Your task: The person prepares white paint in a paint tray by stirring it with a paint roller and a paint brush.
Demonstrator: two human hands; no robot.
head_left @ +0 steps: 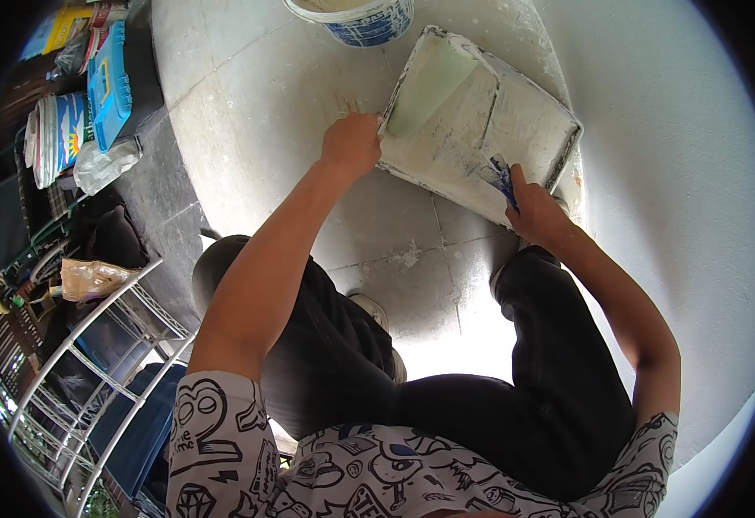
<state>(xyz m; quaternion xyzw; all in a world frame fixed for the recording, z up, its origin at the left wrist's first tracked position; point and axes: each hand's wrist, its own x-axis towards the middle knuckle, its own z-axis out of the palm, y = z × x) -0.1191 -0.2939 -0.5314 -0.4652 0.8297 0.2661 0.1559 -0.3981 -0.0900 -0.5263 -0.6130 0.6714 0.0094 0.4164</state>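
A paint tray, smeared with white and dark-rimmed, sits tilted in view in front of me. A pale green patch covers its far left part. My left hand is closed on the tray's left edge. In my right hand, closed near the tray's lower right corner, is a scraper with a blue, paint-marked handle. Its blade end lies over the tray floor.
A white and blue bucket stands beyond the tray. On the right rises a white wall. To the left are a white wire rack, a blue plastic case and printed bags. My knees are bent close to the tray.
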